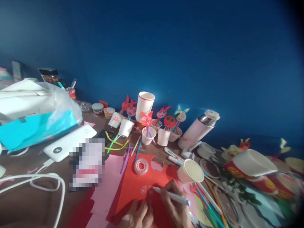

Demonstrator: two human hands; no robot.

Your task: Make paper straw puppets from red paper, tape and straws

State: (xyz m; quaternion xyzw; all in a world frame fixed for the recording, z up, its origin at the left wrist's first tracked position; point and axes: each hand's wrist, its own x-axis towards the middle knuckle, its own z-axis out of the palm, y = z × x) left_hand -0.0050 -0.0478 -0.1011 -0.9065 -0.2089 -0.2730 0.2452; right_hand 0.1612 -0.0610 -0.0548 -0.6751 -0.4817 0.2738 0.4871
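Observation:
My right hand [174, 204] is closed around a white marker [177, 198], its tip resting on red paper [133, 183]. Small pale drawn marks [144, 189] show on the paper just left of the tip. My left hand [139, 215] lies on the same sheet near the bottom edge, fingers spread, holding nothing. A roll of tape [141, 166] sits on the red paper beside a round cut-out hole. Pink paper [109, 183] lies to the left, partly under the red sheet. An open paper cup [190, 171] stands beyond my right hand.
Paper cups [148, 136] with red faces on straws stand at the back, before a cup stack [145, 104]. A thermos [199, 129] leans behind. Left are a power bank [70, 142], white cable [62, 190] and plastic bag [63, 101]. Straws [210, 207] and more cups [251, 163] lie right.

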